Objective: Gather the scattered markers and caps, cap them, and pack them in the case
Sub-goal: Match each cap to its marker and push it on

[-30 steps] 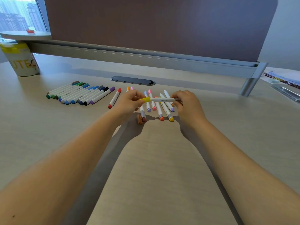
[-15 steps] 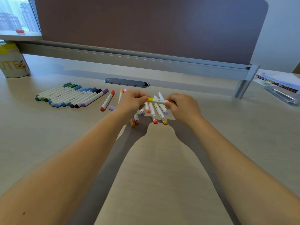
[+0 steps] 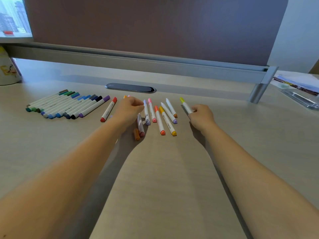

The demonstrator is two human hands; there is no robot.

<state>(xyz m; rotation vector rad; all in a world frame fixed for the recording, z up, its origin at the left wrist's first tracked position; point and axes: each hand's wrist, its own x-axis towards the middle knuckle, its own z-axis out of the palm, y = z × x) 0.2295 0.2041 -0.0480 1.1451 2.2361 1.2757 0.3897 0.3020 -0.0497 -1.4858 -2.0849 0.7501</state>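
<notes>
My right hand (image 3: pixel 201 116) pinches the lower end of a white marker with a yellow-green cap (image 3: pixel 185 104), held to the right of the loose group. My left hand (image 3: pixel 129 109) hovers with curled fingers over an orange marker (image 3: pixel 136 135) and a pink marker (image 3: pixel 141 132); I see nothing in its grip. Between my hands lie several loose markers (image 3: pixel 160 116), lilac, pink, red-orange, yellow and others. A red marker (image 3: pixel 108 109) lies alone to the left. A tidy row of capped green, blue, black and purple markers (image 3: pixel 69 106) is further left. The clear case (image 3: pixel 300 99) sits far right.
A dark oval cable grommet (image 3: pixel 130 87) is set in the desk behind the markers. A divider panel on a metal rail (image 3: pixel 155 62) closes off the back. A printed cup (image 3: pixel 7 71) stands at far left, and papers (image 3: pixel 296 81) lie behind the case.
Both hands held the yellow-green marker together over the loose group. Now my left hand has let go, and my right hand has carried the marker off to the right.
</notes>
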